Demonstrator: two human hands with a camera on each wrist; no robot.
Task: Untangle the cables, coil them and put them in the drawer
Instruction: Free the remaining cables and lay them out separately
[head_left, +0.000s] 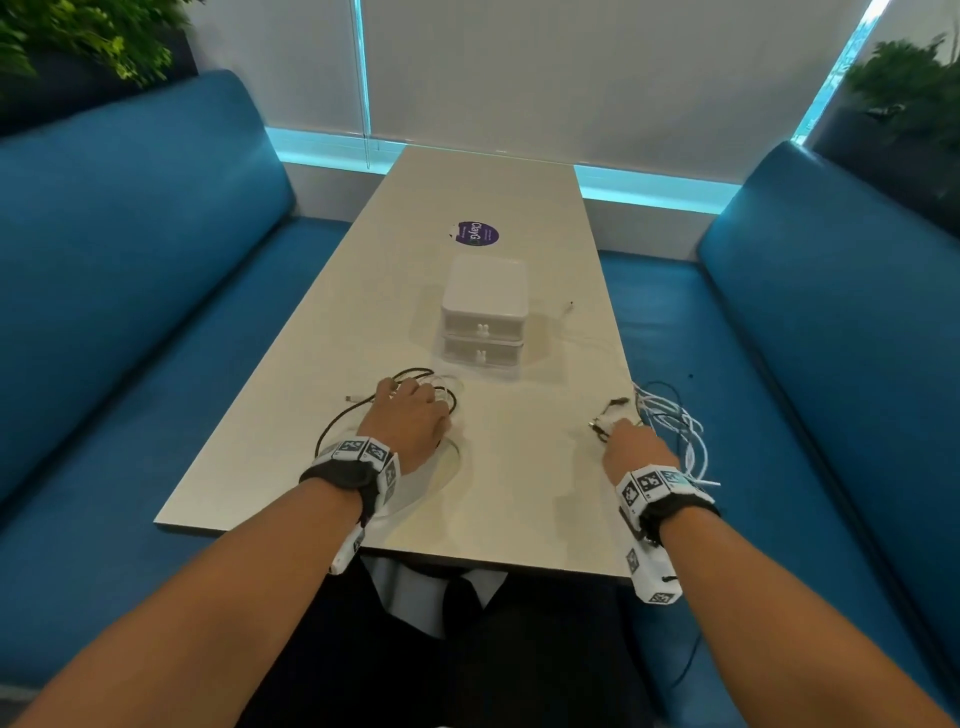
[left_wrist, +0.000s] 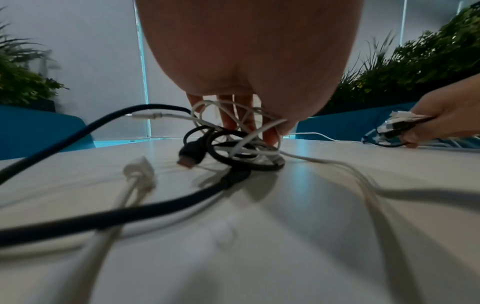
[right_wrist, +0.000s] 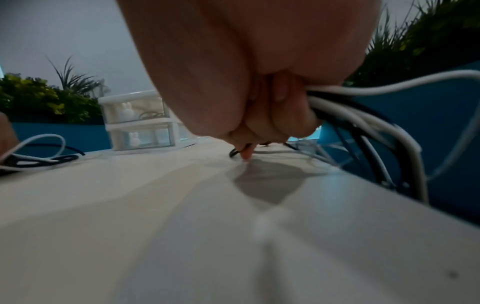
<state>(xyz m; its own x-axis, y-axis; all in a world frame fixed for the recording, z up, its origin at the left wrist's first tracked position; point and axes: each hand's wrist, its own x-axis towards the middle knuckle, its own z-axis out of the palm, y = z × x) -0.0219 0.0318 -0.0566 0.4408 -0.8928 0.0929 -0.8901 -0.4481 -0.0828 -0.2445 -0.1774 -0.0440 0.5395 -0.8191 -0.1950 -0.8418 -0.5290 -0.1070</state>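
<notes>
**Sorting cables at the table**

Pressing my left hand (head_left: 410, 421) down on a knot of black and white cables (left_wrist: 233, 144) near the middle of the table (head_left: 498, 208), toward its near edge. Fingers (left_wrist: 228, 117) straight, poking down through the loops; nothing gripped. One black plug (left_wrist: 191, 153) sticks out of the knot, tilted down. A dark cord (left_wrist: 109, 218) and a white cord (left_wrist: 135, 174) trail from the knot toward my wrist.

My right hand (head_left: 636, 449) sits at the table's right edge, fingers curled tight round a second bunch of cables (right_wrist: 345, 107), white and dark. Those strands (head_left: 675, 421) hang over the right edge above the blue bench (head_left: 779, 389).

Small white drawer box (head_left: 484, 317), two drawers, both closed, stands mid-table beyond both hands. A thin white cable (head_left: 569, 309) lies just right of it. Purple sticker (head_left: 477, 233) beyond the box.
</notes>
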